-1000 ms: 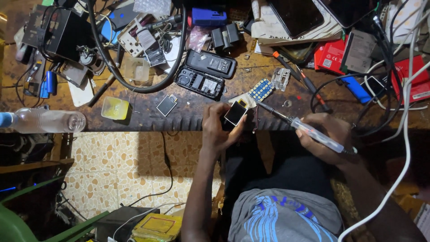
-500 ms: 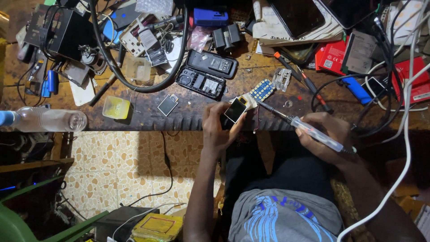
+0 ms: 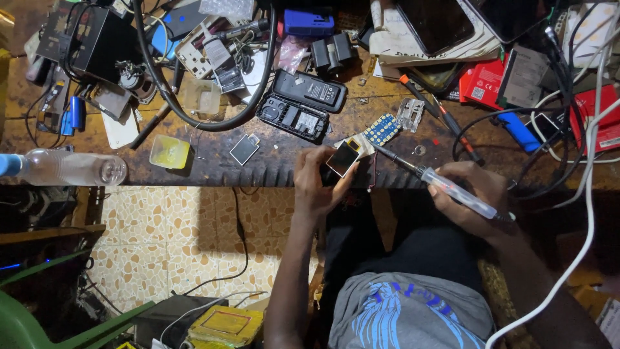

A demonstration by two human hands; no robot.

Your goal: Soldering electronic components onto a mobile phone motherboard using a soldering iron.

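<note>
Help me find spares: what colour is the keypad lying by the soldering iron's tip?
Blue with pale keys: keypad, head view.

Soldering iron (image 3: pixel 452 187) tip contact too small to tell.

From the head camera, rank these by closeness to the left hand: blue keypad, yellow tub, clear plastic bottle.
1. Blue keypad, just up and right of the left hand.
2. Yellow tub, on the bench to its left.
3. Clear plastic bottle, far left edge.
</note>
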